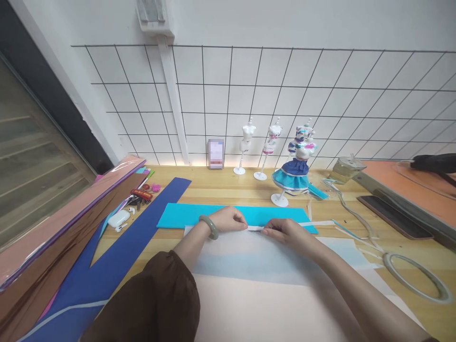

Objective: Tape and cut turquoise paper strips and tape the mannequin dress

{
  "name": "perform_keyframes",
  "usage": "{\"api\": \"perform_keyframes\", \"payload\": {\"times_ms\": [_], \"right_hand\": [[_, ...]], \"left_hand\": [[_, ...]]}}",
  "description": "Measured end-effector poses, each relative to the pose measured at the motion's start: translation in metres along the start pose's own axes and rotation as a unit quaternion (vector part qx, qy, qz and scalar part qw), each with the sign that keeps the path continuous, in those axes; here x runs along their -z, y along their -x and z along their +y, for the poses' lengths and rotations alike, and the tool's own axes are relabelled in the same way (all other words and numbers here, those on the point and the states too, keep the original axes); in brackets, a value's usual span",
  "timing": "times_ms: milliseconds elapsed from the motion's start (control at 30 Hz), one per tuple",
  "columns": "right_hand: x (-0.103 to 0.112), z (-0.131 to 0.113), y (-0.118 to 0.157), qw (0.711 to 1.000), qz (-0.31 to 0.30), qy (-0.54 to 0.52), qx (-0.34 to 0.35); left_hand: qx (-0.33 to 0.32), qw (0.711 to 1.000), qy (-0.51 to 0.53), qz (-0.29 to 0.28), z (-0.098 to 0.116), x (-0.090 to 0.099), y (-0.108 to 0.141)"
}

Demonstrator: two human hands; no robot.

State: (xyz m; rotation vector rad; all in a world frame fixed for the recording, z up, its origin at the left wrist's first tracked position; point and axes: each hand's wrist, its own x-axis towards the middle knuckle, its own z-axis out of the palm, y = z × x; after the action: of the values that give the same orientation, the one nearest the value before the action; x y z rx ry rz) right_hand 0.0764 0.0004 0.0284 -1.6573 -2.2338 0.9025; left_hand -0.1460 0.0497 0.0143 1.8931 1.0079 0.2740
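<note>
Running across the middle of the desk [228, 186], a narrow white strip [254, 228] lies along the far edge of a pale sheet [256, 304]. The left hand [228, 220] (a green bangle [211, 228] circles its wrist) has its fingers pinched together on the strip; the right hand [287, 231], near it, pinches too. Just beyond lies a turquoise panel [194, 215]; farther back, small dress forms [247, 138] stand near the tiled wall [245, 99].

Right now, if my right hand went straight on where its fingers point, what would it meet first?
Probably your left hand: the fingers of your right hand point leftward along the white strip, toward the left fingertips, though depth is hard to judge.
</note>
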Motion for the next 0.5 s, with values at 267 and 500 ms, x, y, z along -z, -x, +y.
{"api": "perform_keyframes", "payload": {"times_ms": [267,500], "right_hand": [[-0.0015,0.0030,0.0004,1.000,0.008,-0.004,-0.002],[0.0025,0.0023,0.0042,1.000,-0.005,-0.015,-0.001]], "left_hand": [[-0.008,1.000,0.003,-0.005,-0.0033,-0.0003,-0.0008],[-0.018,1.000,-0.002,-0.004,-0.0063,0.0012,-0.0026]]}}
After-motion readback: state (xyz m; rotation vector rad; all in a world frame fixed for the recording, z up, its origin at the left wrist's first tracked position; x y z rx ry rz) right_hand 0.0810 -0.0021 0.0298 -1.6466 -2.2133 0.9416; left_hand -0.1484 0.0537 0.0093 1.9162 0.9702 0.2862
